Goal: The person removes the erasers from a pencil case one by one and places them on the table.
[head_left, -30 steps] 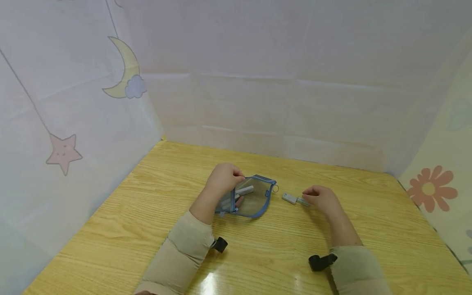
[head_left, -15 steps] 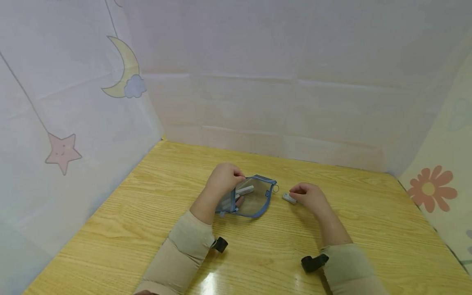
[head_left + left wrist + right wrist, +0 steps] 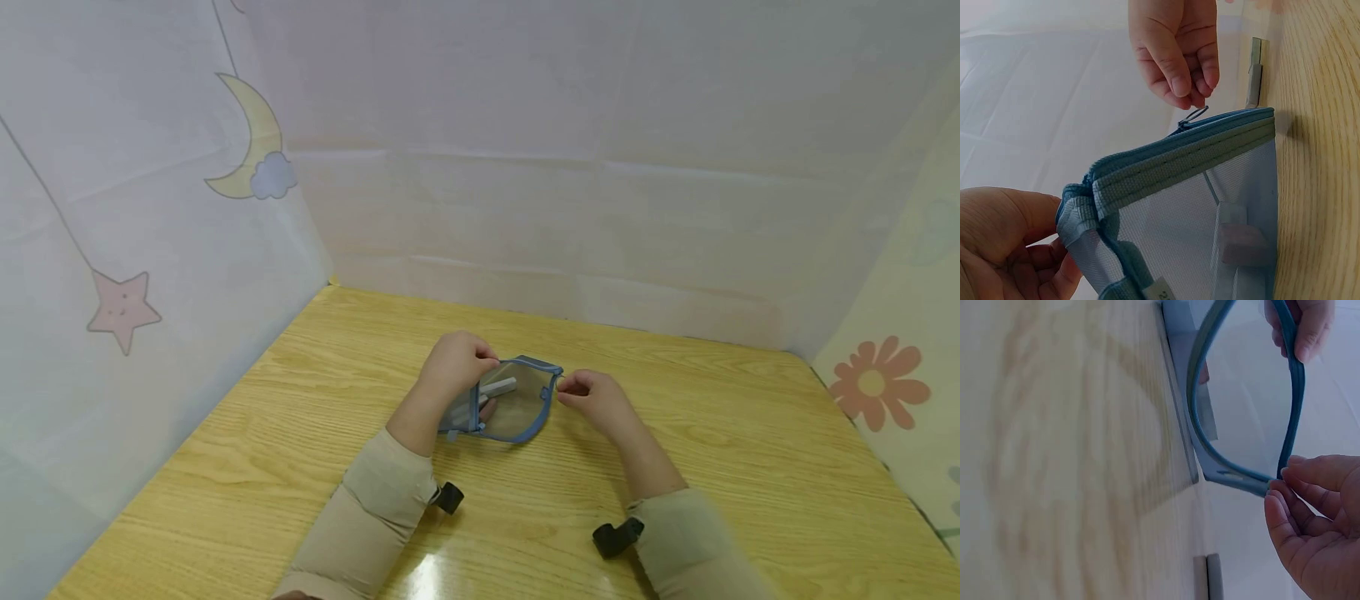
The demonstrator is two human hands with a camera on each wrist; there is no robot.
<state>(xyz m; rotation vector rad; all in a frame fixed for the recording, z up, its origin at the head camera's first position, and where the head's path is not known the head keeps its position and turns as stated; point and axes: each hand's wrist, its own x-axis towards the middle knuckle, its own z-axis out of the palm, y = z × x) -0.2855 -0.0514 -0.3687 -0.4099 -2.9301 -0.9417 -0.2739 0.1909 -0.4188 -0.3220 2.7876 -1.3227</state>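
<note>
right grip shifted left to pouch's ring, grey blocks hidden in head view

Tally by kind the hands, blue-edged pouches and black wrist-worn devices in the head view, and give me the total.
Hands: 2 (left hand, right hand)
Blue-edged pouch: 1
Black wrist-worn devices: 2 (left device, right device)
Total: 5
</note>
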